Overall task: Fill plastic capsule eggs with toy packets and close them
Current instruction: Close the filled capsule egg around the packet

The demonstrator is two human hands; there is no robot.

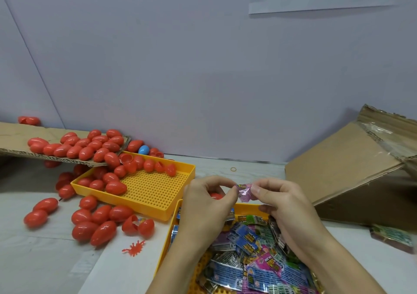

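A pink packet is pinched between the fingertips of both hands, left hand and right hand, above the tray of packets; the left also curls round a red egg.

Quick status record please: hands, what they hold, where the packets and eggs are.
left hand: holds a red egg, also pinches the pink packet
right hand: pinches the pink packet
packet stock: near yellow tray, under the hands
egg stock: far yellow tray, cardboard sheet, table
odd one: blue egg behind far tray
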